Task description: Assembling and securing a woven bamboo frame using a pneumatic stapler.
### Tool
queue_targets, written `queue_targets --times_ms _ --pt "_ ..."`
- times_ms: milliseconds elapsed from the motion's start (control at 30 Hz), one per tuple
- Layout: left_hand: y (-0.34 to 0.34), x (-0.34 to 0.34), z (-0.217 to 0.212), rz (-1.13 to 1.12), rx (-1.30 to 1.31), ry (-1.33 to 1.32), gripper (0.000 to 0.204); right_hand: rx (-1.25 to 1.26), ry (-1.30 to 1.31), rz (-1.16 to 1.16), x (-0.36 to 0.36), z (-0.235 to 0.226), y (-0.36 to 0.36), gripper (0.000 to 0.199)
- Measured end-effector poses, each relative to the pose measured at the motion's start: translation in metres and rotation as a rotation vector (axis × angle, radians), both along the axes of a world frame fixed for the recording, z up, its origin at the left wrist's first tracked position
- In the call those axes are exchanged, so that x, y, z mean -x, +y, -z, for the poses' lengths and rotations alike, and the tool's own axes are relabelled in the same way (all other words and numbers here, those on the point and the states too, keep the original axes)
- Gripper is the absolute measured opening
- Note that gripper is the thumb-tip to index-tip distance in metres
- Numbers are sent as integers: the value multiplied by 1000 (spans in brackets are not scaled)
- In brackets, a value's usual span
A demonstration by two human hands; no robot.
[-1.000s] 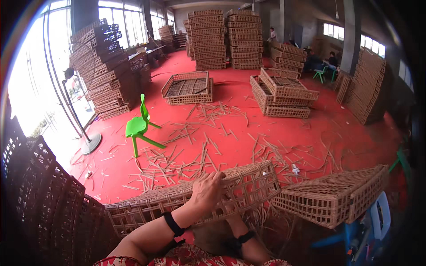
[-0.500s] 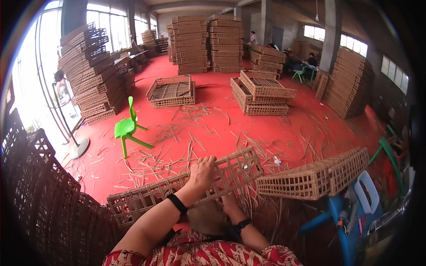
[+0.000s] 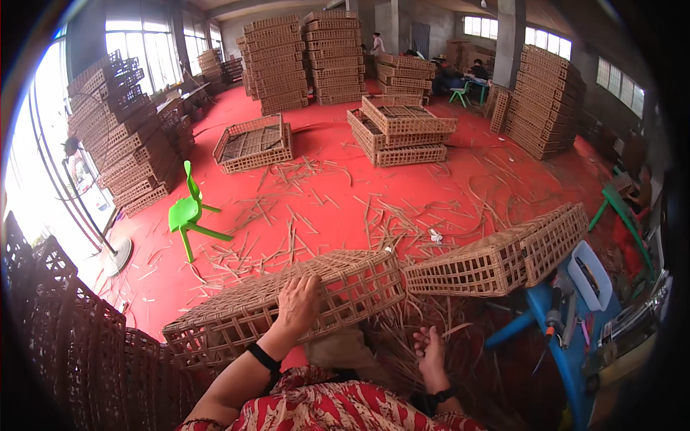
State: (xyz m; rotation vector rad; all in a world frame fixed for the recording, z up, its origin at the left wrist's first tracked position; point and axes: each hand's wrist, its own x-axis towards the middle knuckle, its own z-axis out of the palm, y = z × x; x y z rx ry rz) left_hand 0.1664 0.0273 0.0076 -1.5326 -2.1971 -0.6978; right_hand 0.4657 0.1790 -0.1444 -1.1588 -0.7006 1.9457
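Note:
A brown woven wicker basket (image 3: 233, 307), shallow and rectangular, stands tilted on its side before my lap. Its open-lattice side faces me, and its broad woven face leans away. My left hand (image 3: 298, 307) is closed over the upper edge of that side, fingers hooked on the weave. To the right of the basket and apart from it, my right hand (image 3: 430, 350) is half curled, palm up. A short flat wicker strip (image 3: 458, 330) sticks out from its fingers. Just beyond, a second wicker basket (image 3: 460, 276) lies on its side, close to the first one's right end.
At right, a blue stool (image 3: 535, 302) carries a light-blue tray (image 3: 591, 276) and hand tools. Dark stacked baskets (image 3: 65, 323) crowd the left. A green chair (image 3: 187, 210), cut strips (image 3: 269, 255) and more baskets (image 3: 255, 144) stand or lie on the red floor.
The held basket has tipped, so its broad woven face now shows. My right hand has come away from it to the right, with a strip at its fingers. The view has shifted.

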Motion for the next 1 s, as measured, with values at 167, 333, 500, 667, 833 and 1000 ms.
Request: queue_targets --times_ms 167,333,500,667,833,1000 --pt "3 2 4 12 -30 9 28 -148 -107 -45 10 -42 -11 33" --pt "-4 -3 2 19 -45 28 31 -263 -152 -79 26 -60 -11 34" --pt "-9 -4 5 24 -95 20 28 -315 -192 -136 41 -57 -17 34" --pt "-4 -5 6 55 -98 -8 26 -382 -197 -139 41 -45 -22 33" --pt "-14 11 10 -39 -30 172 16 -410 -163 -240 47 -69 -21 27" --pt "3 -4 1 -18 -67 -69 22 -618 -332 -311 14 -113 -20 38"
